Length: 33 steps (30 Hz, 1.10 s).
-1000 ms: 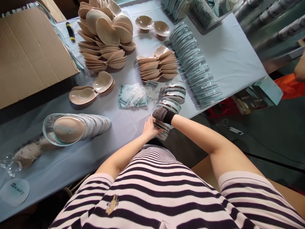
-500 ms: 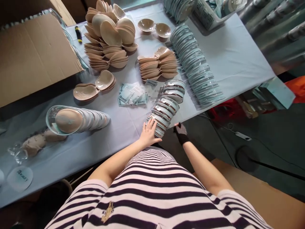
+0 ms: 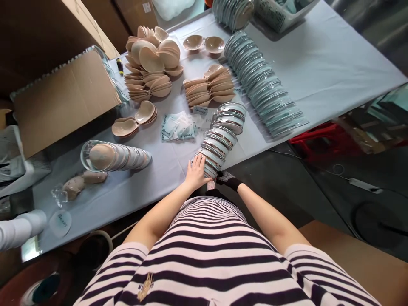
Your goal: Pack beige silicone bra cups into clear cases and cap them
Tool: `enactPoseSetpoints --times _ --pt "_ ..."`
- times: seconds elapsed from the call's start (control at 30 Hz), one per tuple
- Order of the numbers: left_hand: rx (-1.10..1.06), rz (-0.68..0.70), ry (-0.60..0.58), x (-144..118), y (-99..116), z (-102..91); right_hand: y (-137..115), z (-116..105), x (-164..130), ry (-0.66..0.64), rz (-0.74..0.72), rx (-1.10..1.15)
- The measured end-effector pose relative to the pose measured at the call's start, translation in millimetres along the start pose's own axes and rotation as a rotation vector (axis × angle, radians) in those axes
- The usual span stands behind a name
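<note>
Lying tray stack (image 3: pixel 223 136) runs away from hands (image 3: pixel 197 172).

A long table (image 3: pixel 334 63) in pale blue cloth stands on dark floor (image 3: pixel 302 187).

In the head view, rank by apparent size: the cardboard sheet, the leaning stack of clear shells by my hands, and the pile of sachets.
1. cardboard sheet, clearly largest.
2. leaning stack of clear shells, touched by left hand.
3. pile of sachets, smallest.
</note>
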<state>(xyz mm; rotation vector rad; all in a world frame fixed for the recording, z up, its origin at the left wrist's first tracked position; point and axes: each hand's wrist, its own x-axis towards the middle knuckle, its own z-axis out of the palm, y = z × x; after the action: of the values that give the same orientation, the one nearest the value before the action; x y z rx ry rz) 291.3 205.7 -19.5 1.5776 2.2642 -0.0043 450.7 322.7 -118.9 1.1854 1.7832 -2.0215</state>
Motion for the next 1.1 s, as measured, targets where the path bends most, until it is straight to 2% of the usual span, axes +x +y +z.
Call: enactPoseSetpoints --times 0.2,0.4,0.5,0.6,0.87,1.03,1.1 --pt "0.004 -0.009 0.022 1 1 4.6 -2 -3 -13 -0.033 0.023 0.102" --pt "0.013 -0.018 0.038 0 -1 5.5 -2 4 -20 -0.046 0.124 0.546" --pt "0.012 -0.020 0.042 0 -1 5.8 -3 8 -23 -0.048 0.093 0.650" --pt "0.006 -0.020 0.041 0 -2 6.1 -6 10 -24 -0.074 0.147 0.709" --pt "0.026 -0.002 0.053 1 -8 8.3 -7 24 -19 0.000 0.113 0.733" --pt "0.027 0.004 0.055 1 -8 7.6 -18 16 -23 -0.062 0.175 0.441" --pt "0.023 0.004 0.054 1 -8 7.1 -22 11 -23 -0.079 0.196 0.387"
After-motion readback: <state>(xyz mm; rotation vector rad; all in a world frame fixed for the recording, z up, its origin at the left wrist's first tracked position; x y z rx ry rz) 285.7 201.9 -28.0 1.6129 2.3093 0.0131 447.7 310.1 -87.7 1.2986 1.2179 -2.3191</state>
